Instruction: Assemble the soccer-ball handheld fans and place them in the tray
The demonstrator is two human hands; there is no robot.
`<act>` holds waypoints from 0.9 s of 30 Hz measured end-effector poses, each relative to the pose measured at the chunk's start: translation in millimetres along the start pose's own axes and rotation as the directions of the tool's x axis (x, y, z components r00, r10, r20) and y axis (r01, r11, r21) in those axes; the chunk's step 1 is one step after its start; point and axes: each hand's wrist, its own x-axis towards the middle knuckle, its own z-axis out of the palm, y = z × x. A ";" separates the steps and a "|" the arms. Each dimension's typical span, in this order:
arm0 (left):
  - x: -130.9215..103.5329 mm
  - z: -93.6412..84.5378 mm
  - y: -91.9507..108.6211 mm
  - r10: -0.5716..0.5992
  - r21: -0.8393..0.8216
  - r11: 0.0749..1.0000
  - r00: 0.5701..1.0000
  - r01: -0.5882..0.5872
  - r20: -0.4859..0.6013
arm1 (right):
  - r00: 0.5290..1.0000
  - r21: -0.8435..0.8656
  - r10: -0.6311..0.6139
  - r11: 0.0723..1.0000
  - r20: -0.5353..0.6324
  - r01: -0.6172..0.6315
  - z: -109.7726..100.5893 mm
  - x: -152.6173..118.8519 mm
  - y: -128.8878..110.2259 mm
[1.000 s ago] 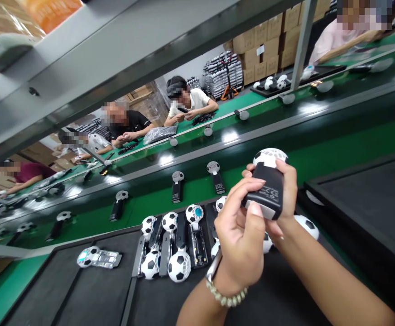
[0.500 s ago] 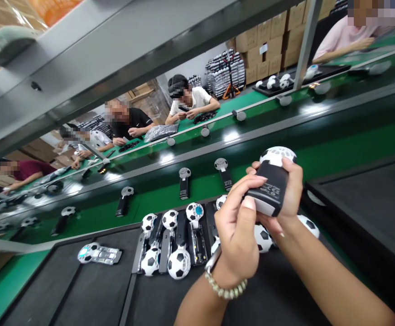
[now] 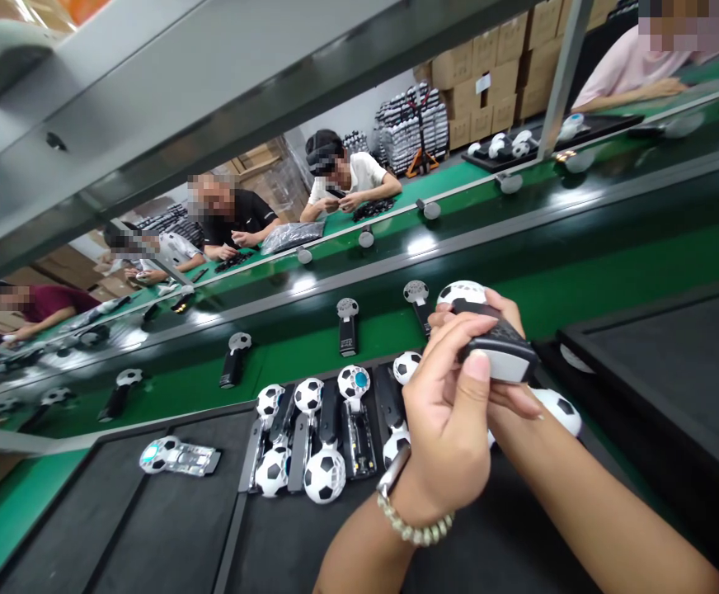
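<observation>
- Currently, the football-topped device [image 3: 511,363] is up in the worker's two hands, above the near black tray [image 3: 310,544], its black body tilted with the pale end facing the worker.
- Their left hand [image 3: 449,412] pinches that end: thumb pressed at the edge of the pale face, forefinger laid along the black body. A beaded bracelet [image 3: 418,532] circles the wrist.
- Their right hand [image 3: 508,308] wraps the device from the far side, one digit bent over the edge near the ball; the rest is mostly hidden, so I can't tell how every finger sits.
- Just left of the hands, more football-headed units [image 3: 324,476] lie packed side by side in the tray, balls at alternating ends. One shows a blue disc and open innards.
- Well apart to the left, a lone clear-bodied unit [image 3: 195,459] lies on its own.
- Beyond the tray, black-handled units [image 3: 347,326] are spaced along a green surface [image 3: 291,346].
- Across the line, a person in white [image 3: 359,173] and another in black [image 3: 242,214] bend over small parts.
</observation>
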 end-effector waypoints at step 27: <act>4.8 -5.3 1.3 -0.084 -0.223 0.969 0.990 0.108 0.116 | 0.815 0.403 0.334 0.741 0.473 -0.538 -25.4 5.6 -1.3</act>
